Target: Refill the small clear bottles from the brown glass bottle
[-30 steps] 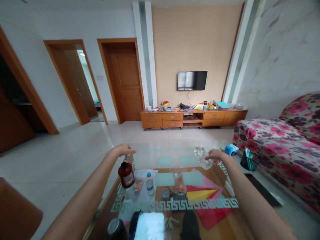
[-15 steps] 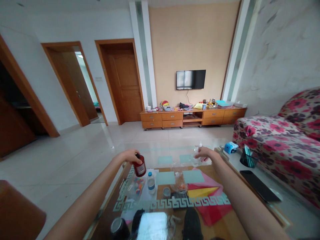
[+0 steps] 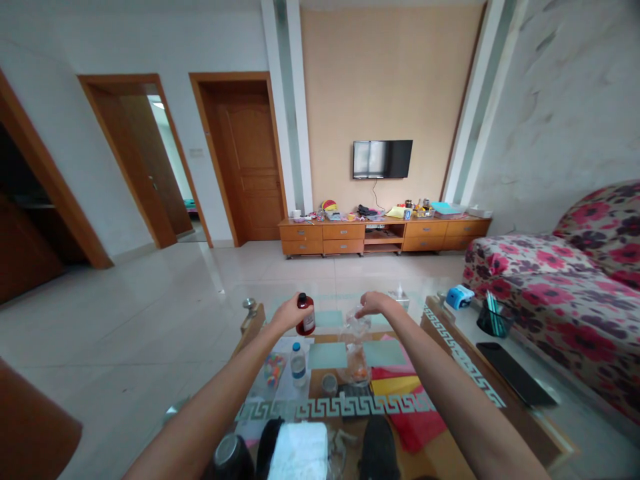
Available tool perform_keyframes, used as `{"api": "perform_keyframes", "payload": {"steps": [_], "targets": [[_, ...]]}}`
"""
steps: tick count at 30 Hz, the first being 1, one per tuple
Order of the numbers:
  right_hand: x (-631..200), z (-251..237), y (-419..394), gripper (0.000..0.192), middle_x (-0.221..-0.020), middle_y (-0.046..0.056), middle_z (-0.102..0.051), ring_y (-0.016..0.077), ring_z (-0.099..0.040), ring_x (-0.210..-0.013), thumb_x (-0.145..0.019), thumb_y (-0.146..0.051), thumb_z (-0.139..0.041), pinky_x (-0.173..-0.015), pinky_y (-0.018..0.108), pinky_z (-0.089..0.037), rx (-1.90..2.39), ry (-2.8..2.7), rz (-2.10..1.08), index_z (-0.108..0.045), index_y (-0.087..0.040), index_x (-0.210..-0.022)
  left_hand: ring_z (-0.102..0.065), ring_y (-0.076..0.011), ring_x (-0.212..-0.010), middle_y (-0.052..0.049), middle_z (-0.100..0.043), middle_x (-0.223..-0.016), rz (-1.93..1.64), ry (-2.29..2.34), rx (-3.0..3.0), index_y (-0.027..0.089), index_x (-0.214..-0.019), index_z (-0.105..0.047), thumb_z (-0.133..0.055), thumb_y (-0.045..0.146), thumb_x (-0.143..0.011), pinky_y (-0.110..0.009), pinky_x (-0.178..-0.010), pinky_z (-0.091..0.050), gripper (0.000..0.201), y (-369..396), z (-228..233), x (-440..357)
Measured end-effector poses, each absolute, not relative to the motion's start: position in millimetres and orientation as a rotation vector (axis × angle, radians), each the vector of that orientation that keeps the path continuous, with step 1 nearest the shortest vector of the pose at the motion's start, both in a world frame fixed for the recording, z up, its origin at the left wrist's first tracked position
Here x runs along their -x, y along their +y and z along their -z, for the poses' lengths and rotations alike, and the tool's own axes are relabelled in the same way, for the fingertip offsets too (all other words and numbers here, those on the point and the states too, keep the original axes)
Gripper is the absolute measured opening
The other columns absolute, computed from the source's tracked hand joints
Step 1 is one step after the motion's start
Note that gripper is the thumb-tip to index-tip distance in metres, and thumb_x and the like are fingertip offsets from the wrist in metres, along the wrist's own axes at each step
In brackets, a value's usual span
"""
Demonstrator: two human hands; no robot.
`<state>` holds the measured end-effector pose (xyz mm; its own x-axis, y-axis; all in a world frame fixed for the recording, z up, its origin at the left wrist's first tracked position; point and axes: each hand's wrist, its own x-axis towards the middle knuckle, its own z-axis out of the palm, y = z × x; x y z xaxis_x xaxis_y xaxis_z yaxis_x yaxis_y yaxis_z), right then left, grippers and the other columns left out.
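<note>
Change: both hands have been drawn inward toward each other since the earlier frames; the red bottle [image 3: 305,315] has been lifted off the worktop [image 3: 450,347].
Left hand [image 3: 287,313]: closed around the red bottle, which is held nearly upright above the far part of the worktop.
Right hand [image 3: 371,303]: pinched shut on the top of a clear bag [image 3: 356,347], which hangs down from it.
Nearby: a small water bottle [image 3: 299,364] and coloured paper [image 3: 400,390] are seen below the hands.
Right edge: a phone [image 3: 515,381] is laid flat.

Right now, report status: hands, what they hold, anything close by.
Left hand gripping dark red bottle, lifted over glass table. Right hand pinching clear plastic bag. Small water bottle stands just below.
</note>
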<state>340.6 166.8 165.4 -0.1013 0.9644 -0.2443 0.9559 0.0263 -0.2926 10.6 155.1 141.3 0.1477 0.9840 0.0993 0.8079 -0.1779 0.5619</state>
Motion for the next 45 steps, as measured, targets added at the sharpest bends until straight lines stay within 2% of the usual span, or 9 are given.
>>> {"api": "perform_keyframes", "payload": {"steps": [3,10,16,21,28,32,36,40,45], "targets": [[-336,-172,170,0.042,-0.116,0.014,-0.08,0.0324,-0.073,-0.114,-0.072,-0.048,-0.093,-0.091,0.033,-0.053,2.073,-2.266,-0.461,-0.083,-0.021,-0.103,-0.072,-0.031,-0.102,-0.014,-0.078,-0.111,-0.678,1.796,-2.057,0.022,-0.124,-0.062,-0.063,0.057,-0.091,-0.034,-0.082,-0.047,0.049,155,-132,-16],[-350,-201,180,0.031,-0.083,0.005,-0.08,0.019,-0.074,-0.076,-0.081,-0.048,-0.085,-0.07,0.025,-0.047,1.938,-2.176,-0.423,-0.084,-0.021,-0.095,-0.074,-0.0326,-0.103,-0.014,-0.078,-0.114,-0.657,1.85,-2.152,0.026,-0.13,-0.061,-0.066,0.069,-0.087,-0.034,-0.078,-0.047,0.061,150,-121,-43],[-391,-217,182,0.04,-0.104,0.007,-0.082,0.021,-0.074,-0.09,-0.092,-0.054,-0.07,-0.071,0.025,-0.046,1.924,-2.005,-0.196,-0.08,-0.024,-0.116,-0.075,-0.0336,-0.102,-0.012,-0.079,-0.111,-0.689,1.883,-2.173,0.03,-0.135,-0.06,-0.072,0.067,-0.082,-0.035,-0.08,-0.05,0.066,146,-113,-65],[-419,-184,175,0.038,-0.109,0.012,-0.081,0.0266,-0.074,-0.099,-0.086,-0.048,-0.074,-0.076,0.028,-0.049,2.107,-1.905,-0.15,-0.081,-0.022,-0.113,-0.075,-0.0358,-0.103,-0.012,-0.079,-0.109,-0.698,1.903,-2.192,0.03,-0.137,-0.06,-0.071,0.07,-0.082,-0.037,-0.083,-0.052,0.069,148,-109,-65],[-424,-120,165,0.024,-0.075,0.007,-0.078,0.0198,-0.073,-0.07,-0.076,-0.042,-0.083,-0.066,0.024,-0.05,2.207,-2.027,-0.552,-0.082,-0.018,-0.081,-0.076,-0.0341,-0.102,-0.012,-0.079,-0.109,-0.665,1.927,-2.233,0.029,-0.139,-0.058,-0.071,0.072,-0.081,-0.035,-0.081,-0.051,0.073,150,-107,-63],[-415,-100,167,0.033,-0.072,0.007,-0.077,0.0206,-0.072,-0.069,-0.069,-0.048,-0.089,-0.066,0.026,-0.051,2.2,-2.063,-0.636,-0.081,-0.018,-0.078,-0.076,-0.0344,-0.102,-0.012,-0.079,-0.109,-0.653,1.926,-2.25,0.029,-0.137,-0.059,-0.071,0.074,-0.08,-0.035,-0.081,-0.051,0.074,152,-106,-63],[-406,-96,174,0.029,-0.071,0.005,-0.076,0.0197,-0.07,-0.066,-0.069,-0.045,-0.09,-0.066,0.027,-0.05,2.172,-2.07,-0.643,-0.081,-0.019,-0.079,-0.076,-0.0349,-0.101,-0.012,-0.079,-0.108,-0.636,1.916,-2.287,0.029,-0.138,-0.059,-0.07,0.075,-0.08,-0.035,-0.08,-0.05,0.075,154,-106,-62],[-411,-109,179,0.023,-0.08,0.006,-0.079,0.0215,-0.074,-0.076,-0.08,-0.042,-0.084,-0.073,0.027,-0.052,2.148,-1.97,-0.47,-0.084,-0.022,-0.091,-0.075,-0.0344,-0.101,-0.012,-0.079,-0.109,-0.612,1.918,-2.307,0.03,-0.141,-0.057,-0.072,0.074,-0.078,-0.035,-0.078,-0.049,0.078,155,-107,-60],[-436,-127,170,0.048,-0.13,0.016,-0.075,0.0307,-0.071,-0.117,-0.107,-0.043,-0.042,-0.097,0.038,-0.051,2.185,-1.599,-0.006,-0.07,-0.023,-0.141,-0.075,-0.0341,-0.099,-0.011,-0.079,-0.107,-0.605,1.889,-2.344,0.03,-0.138,-0.06,-0.071,0.072,-0.079,-0.034,-0.077,-0.048,0.073,156,-105,-56]]}}
